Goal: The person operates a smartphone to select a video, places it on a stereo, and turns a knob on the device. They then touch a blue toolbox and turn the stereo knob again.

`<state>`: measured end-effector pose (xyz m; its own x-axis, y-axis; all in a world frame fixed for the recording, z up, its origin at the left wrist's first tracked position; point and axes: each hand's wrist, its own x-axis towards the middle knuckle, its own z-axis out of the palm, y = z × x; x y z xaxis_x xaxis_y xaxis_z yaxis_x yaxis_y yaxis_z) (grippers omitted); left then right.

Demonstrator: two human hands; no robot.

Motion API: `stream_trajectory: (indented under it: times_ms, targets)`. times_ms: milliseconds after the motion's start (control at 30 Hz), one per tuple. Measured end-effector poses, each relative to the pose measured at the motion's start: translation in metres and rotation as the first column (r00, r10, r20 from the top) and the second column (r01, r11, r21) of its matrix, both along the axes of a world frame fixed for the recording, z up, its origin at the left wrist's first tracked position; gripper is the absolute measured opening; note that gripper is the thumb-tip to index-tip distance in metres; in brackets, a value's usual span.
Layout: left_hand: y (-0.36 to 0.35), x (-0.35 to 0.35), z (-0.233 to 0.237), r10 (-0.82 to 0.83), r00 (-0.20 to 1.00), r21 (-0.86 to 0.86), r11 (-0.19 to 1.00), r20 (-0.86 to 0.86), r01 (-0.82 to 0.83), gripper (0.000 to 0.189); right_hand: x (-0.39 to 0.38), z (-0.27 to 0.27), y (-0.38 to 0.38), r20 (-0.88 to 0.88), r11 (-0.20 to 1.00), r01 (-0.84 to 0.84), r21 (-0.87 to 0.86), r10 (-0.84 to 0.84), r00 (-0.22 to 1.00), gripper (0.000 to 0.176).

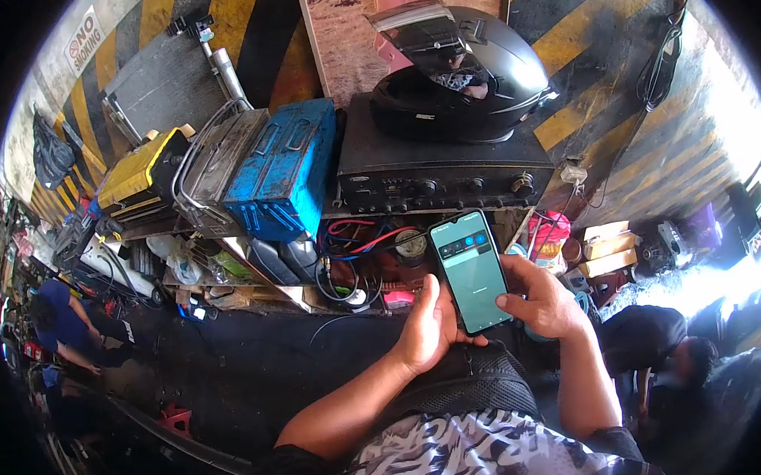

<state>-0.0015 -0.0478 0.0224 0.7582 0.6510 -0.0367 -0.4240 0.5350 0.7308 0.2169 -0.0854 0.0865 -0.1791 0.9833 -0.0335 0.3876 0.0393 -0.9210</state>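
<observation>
A smartphone [474, 288] with a lit greenish screen is held upright in front of my body. My left hand [429, 330] cradles its lower left side, thumb raised beside the edge and fingers passing behind the bottom; some fingertips show below it. My right hand [546, 296] grips the right side, with the thumb over the lower right of the screen and the other fingers partly hidden behind. Quick-settings icons appear near the top of the screen, but the small text is unreadable.
Beyond the phone, a shelf bears a black amplifier [446, 179] with a helmet [475, 72] on top, a blue toolbox [282, 165], a grey metal box [224, 159] and a yellow case [143, 176]. Co-workers bend low at left [62, 323] and right [648, 340].
</observation>
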Motion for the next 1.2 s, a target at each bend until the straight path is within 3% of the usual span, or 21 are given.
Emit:
stream_trajectory:
  times_ms: [333,533,833,1200]
  targets:
    - [-0.0020,0.0005,0.0002,0.011,1.000,-0.016,1.000,0.016,-0.011,0.093,0.0005,-0.0051,0.0006,-0.026,0.999,0.015,0.041,-0.014,1.000,0.056]
    - [-0.0030,0.0001,0.0014,0.011,1.000,-0.017,1.000,0.003,-0.011,0.093,0.0006,-0.0001,-0.0005,-0.004,0.999,0.004,-0.042,-0.004,1.000,0.054]
    - [-0.0038,-0.0008,0.0023,0.014,1.000,-0.006,1.000,-0.017,-0.014,0.097,0.0012,-0.0057,0.0000,0.037,0.997,0.001,0.077,-0.004,0.999,0.054]
    - [-0.0045,-0.0010,0.0024,0.022,1.000,-0.002,1.000,-0.010,-0.022,0.095,-0.0007,-0.0047,-0.0013,-0.028,0.999,0.006,0.038,-0.005,1.000,0.060]
